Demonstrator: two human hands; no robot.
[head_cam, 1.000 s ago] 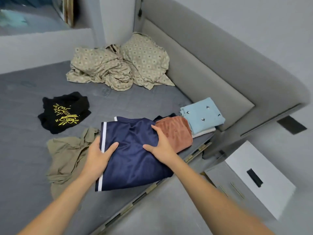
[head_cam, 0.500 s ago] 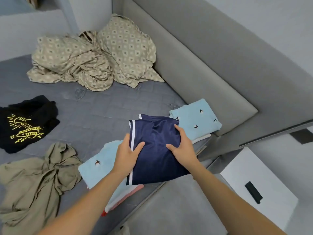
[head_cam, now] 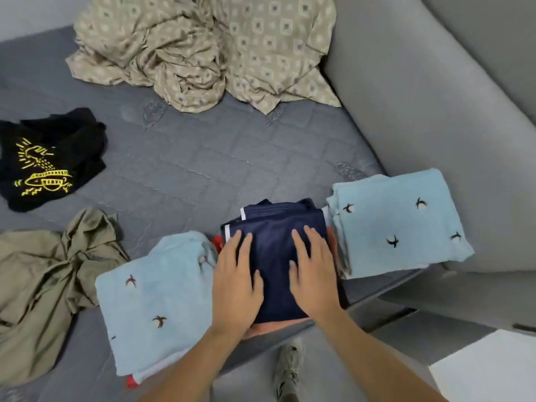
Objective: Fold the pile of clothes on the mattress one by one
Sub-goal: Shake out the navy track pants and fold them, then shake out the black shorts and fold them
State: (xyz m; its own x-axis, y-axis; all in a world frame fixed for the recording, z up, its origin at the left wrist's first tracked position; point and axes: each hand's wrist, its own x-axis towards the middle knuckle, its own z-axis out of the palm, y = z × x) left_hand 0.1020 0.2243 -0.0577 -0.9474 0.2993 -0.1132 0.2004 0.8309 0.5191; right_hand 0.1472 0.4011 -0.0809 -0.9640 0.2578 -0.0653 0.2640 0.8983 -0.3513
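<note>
At the mattress [head_cam: 203, 158] near edge, three folded stacks are seen: a left light-blue stack [head_cam: 150, 303], a right light-blue stack [head_cam: 397, 224], and between them the navy shorts [head_cam: 275, 242], folded, set on a salmon garment. Left hand [head_cam: 236, 285] and right hand [head_cam: 314, 278] are laid flat on the shorts, fingers straight, nothing gripped. Left unfolded: olive garment [head_cam: 37, 288], black printed shirt [head_cam: 49, 161], and, farthest, patterned beige cloth [head_cam: 203, 44].
</note>
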